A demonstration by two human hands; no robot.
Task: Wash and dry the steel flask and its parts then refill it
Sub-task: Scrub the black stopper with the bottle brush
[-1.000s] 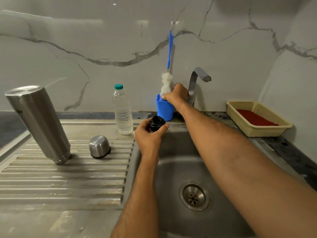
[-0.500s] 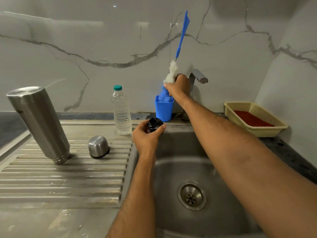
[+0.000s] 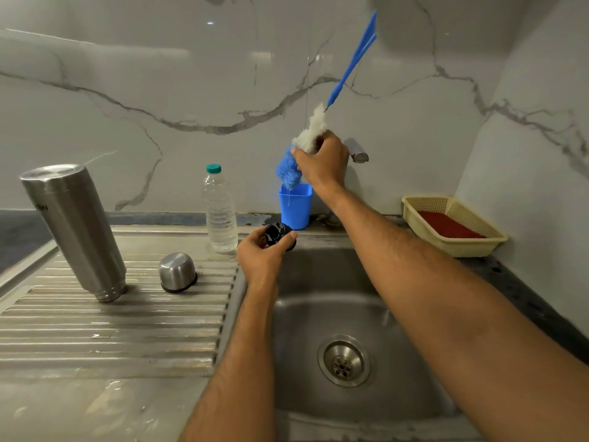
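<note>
The right hand (image 3: 322,161) is up near the middle of the frame. Its fingers are curled around the bristle end of a brush (image 3: 314,127), and the blue handle sticks up toward the top right. The brush tip hangs just over the blue cup (image 3: 295,205), and a thin drip runs from the tip down into the cup.

The left hand (image 3: 263,256) is lower, in the middle of the frame, at the edge of the sink (image 3: 318,416). It holds the black stopper (image 3: 276,233) in curled fingers.

The flask (image 3: 75,228) stands upside down on the drainboard (image 3: 111,330) at the left of the frame. The steel cap (image 3: 177,272) sits upside down just right of it. A water bottle (image 3: 220,212) stands behind the cap, between the flask and the blue cup.

Things could go wrong from here. The brush looks wet and is held by its soft end, so it might slip. The long handle could swing and hit the wall or the tap (image 3: 358,151). If the brush bumps the blue cup, the cup may tip over. The stopper is small and maybe wet, so it could drop into the sink. An elbow going left could knock the bottle or the flask down.
</note>
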